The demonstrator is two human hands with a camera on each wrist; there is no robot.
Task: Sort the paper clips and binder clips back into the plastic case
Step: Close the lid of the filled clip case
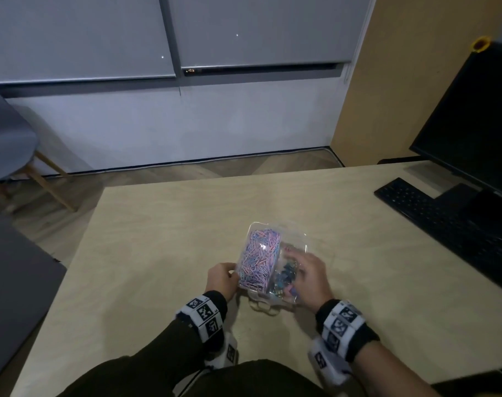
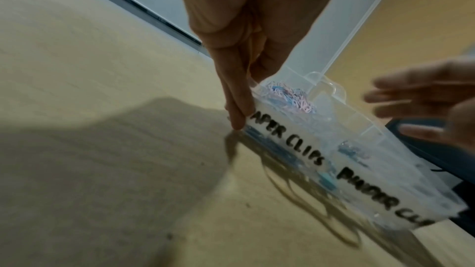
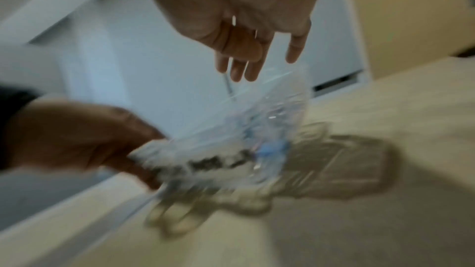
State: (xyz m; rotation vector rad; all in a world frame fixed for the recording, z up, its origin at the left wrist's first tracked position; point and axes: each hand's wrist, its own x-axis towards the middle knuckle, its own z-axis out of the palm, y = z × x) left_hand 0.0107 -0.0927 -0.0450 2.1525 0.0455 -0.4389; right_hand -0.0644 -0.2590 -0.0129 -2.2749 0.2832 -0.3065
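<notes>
I have the plastic case (image 1: 268,265) lifted and tilted over the near middle of the table (image 1: 164,233), its lid (image 1: 310,239) swung open behind; my left hand (image 1: 222,279) pinches the case's left end, thumb and fingers (image 2: 237,109) closed on the wall just beside the "PAPER CLIPS" label (image 2: 285,141); my right hand (image 1: 311,277) is spread over the right compartment with fingers (image 3: 244,68) straight and released, grasping nothing that I can see. The paper clips (image 1: 258,259), pink and blue, fill the left compartment; the binder clips (image 1: 284,277), darker blue, sit in the right one under the "BINDER CLIPS" lettering; no loose clips show on the wood, so I judge the sorting nearly done and the step in hand to be steadying the case and closing it. To do it well I would level the case first, so neither heap slides over the divider; then settle it flat, keep my left pinch low on the wall, and fold the lid forward with an open palm. The table's left and far edges are well apart from the case; the keyboard (image 1: 433,219) and monitor (image 1: 473,116) stand away to the right; there is open wood to either side for setting down.
</notes>
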